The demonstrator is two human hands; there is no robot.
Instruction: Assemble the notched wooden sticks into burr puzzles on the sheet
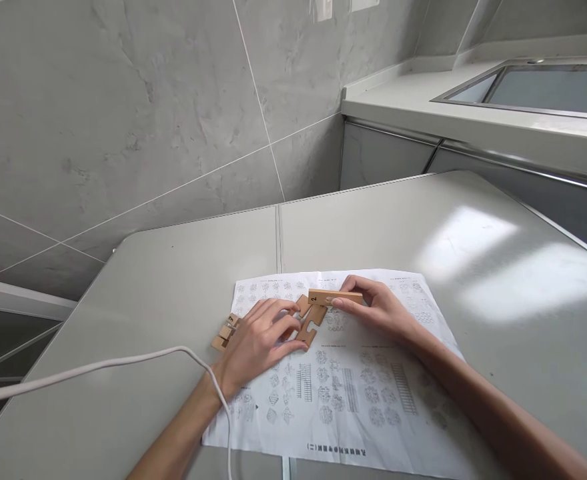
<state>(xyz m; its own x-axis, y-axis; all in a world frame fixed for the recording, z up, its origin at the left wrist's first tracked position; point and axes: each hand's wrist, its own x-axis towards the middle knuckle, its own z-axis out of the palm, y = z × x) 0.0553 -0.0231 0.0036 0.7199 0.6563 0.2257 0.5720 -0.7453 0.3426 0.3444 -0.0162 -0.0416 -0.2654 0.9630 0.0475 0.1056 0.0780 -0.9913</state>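
My right hand (373,303) pinches a flat wooden burr puzzle piece (318,297) marked "2", thumb in front and fingers behind. My left hand (266,333) curls its fingers and thumb round the near side of a notched wooden piece (314,321) below it. Another bit of wood (303,305) shows behind the left fingertips; whether these two are joined I cannot tell. Left of that hand, and partly hidden by it, lies a slotted wooden piece (232,320) marked "3". All of this is over a printed diagram sheet (343,413).
A pale cable (123,360) runs from the left edge across my left wrist and down over the sheet. The grey table (363,227) has a seam across it. Behind stands a tiled wall (148,120); at right is a counter (388,100) with a metal-framed inset.
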